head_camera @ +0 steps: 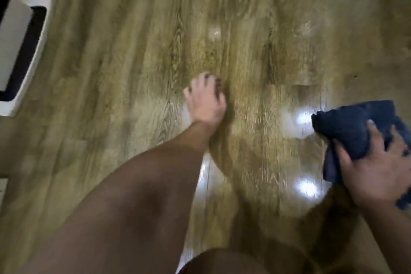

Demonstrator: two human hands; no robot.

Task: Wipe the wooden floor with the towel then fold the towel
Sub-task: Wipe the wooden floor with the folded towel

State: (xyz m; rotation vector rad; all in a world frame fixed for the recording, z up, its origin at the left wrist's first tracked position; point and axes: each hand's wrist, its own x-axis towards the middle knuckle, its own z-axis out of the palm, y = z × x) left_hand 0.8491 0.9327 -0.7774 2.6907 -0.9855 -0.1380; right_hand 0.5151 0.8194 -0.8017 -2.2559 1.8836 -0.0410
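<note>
A dark blue towel (353,127) is bunched up at the right edge of the view, held above the wooden floor (133,51). My right hand (378,167) is closed around the towel's lower part, fingers spread over the cloth. A loose flap of the towel hangs down on the hand's left side. My left hand is out of view. The floor is glossy wood-grain plank, with bright light reflections (304,118) just left of the towel. The whole frame is motion-blurred.
My bare leg and foot (206,100) stretch across the middle of the floor, toes pointing away from me. A white boxy object with dark panels (24,51) stands on the floor at the far left.
</note>
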